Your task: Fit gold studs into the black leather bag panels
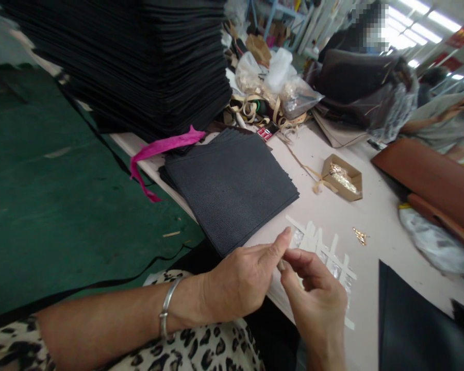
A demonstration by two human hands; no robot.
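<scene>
Room: a green floor [62,206] runs along the left; ceiling lights [444,20] glare at upper right, where the background blurs and a blocky patch hides part of the view.
Table: pale tabletop [375,216], its near edge partly covered by the hands.
Tall black stack: many dark layers [139,67], the top cut off by the upper edge.
Pink strip: a bright scrap [162,148] hanging over the table edge, beside that stack.
Black sheets: a lower pile [232,185] just beyond the left hand [239,283]; how many lie in it is hard to count.
Left hand: fingers curled, thumb extended, a silver bangle [166,312] at the wrist; its palm is out of sight.
Right hand: thumb and fingers [319,293] bent together, tips meeting the left hand's; whether either hand grips something small there cannot be told.
White strips: a criss-cross of them [311,237] on the table just behind the fingers, partly covered by the right hand.
Gold pieces: a small cluster [359,236] on the tabletop, more in a cardboard box [342,192], too small to identify.
Clear bags: heaped [294,98] at the far side, contents indistinct.
Right side: a brown panel [429,175] and a black piece [413,319], both running out of view; beyond, a person [444,118], blurred and cropped.
</scene>
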